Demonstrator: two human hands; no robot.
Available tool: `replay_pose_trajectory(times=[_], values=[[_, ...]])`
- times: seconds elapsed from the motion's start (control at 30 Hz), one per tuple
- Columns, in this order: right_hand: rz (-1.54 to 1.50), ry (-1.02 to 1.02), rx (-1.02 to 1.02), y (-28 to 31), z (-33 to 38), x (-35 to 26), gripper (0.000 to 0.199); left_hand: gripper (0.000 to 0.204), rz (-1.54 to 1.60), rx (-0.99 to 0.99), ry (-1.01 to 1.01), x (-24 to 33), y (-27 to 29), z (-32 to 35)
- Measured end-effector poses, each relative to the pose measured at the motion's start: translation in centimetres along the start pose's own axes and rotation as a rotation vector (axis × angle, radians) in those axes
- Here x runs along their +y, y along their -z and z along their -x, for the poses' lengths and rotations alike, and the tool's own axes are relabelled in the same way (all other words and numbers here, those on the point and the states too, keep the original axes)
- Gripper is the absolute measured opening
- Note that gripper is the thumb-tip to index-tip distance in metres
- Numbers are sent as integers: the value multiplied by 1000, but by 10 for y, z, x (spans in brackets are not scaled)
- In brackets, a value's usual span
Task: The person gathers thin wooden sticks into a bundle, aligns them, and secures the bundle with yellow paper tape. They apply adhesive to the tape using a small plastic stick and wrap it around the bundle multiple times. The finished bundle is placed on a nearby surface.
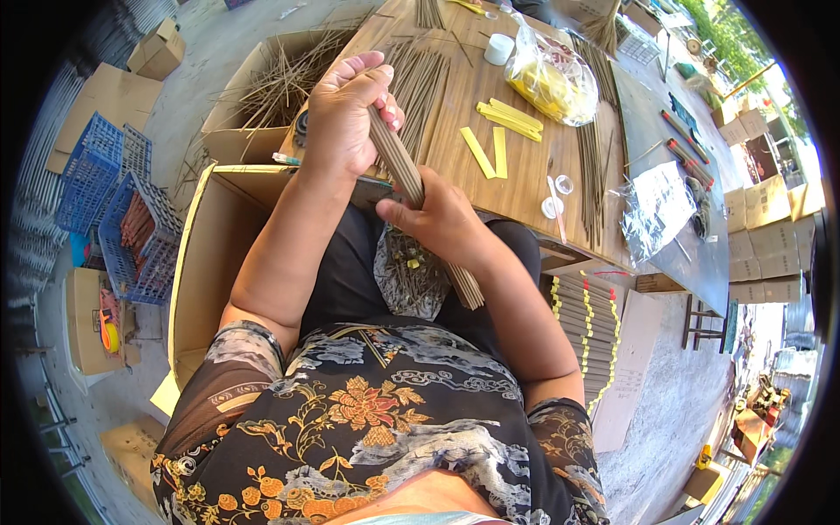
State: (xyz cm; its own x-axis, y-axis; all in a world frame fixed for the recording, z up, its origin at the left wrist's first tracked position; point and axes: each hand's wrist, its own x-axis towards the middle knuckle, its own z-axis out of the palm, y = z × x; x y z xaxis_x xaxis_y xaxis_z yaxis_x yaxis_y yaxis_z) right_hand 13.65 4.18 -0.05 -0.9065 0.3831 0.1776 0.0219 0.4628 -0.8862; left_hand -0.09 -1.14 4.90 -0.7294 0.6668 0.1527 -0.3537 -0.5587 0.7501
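Observation:
A bundle of thin brown sticks (pixel 395 156) slants over my lap, its upper end toward the far left and its lower end near my belly. My left hand (pixel 352 114) has its fingers curled round the upper end. Lower down, my right hand (pixel 442 220) wraps round the middle, thumb pointing left. Loose sticks (pixel 423 80) of the same kind lie on the wooden table (pixel 459 96) just beyond. To the right of them are several yellow paper strips (pixel 509 119). A crumpled plastic sheet with small yellow bits (pixel 411 273) rests on my lap, partly hidden by the bundle.
An open cardboard box (pixel 197 262) stands at my left, another holding loose sticks (pixel 280 87) behind it. A clear bag of yellow material (pixel 551 79), a white jar (pixel 499 49) and small lids (pixel 552 207) sit on the table. Yellow-banded bundles (pixel 588 328) lie low at right.

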Motion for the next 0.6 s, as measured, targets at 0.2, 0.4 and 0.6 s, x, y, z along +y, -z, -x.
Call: replay_pose_trajectory(times=[0.2, 0.4, 0.6], values=[[-691, -324, -425, 13, 5, -21, 25, 29, 106, -282, 44, 15, -3, 3], [-35, -90, 8, -7, 4, -12, 25, 28, -43, -40, -53, 5, -7, 4], [318, -38, 157, -12, 2, -3, 26, 24, -84, 58, -53, -1, -2, 1]])
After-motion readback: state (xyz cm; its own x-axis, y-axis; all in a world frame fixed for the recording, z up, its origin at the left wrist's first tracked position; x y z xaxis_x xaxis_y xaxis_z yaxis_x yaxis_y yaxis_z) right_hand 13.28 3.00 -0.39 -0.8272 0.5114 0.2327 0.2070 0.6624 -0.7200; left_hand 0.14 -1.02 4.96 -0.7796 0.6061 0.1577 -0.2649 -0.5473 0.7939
